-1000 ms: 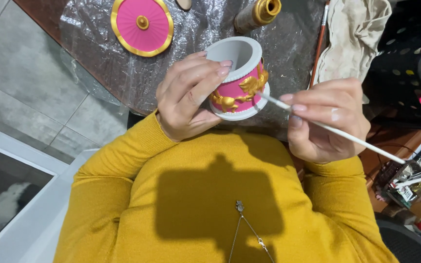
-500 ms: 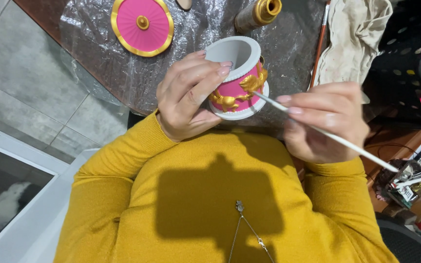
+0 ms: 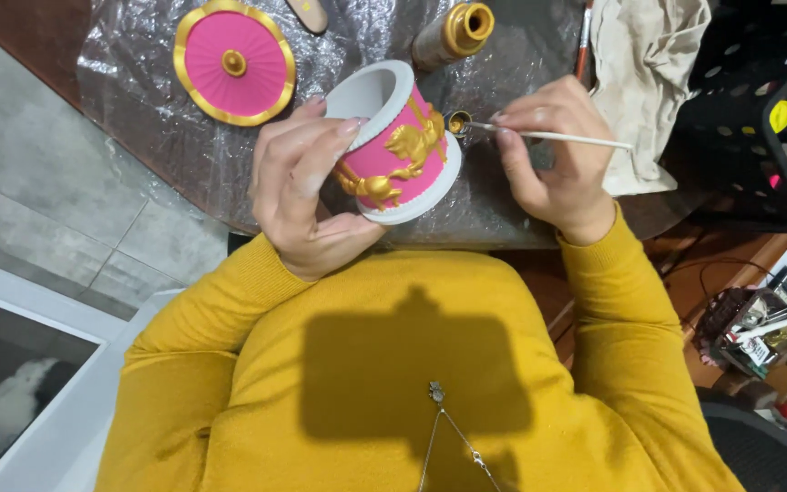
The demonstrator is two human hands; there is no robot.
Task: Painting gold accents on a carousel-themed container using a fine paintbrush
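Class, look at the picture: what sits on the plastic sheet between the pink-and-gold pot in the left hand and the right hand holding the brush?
In the head view, a small gold paint cap sits between the pot and the right hand; the brush tip reaches it.

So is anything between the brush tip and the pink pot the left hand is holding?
Nothing visible. The right hand holds the thin brush with its tip at the small gold cap on the plastic sheet. The pink pot, in the left hand, sits just beside that cap, with only open space between.
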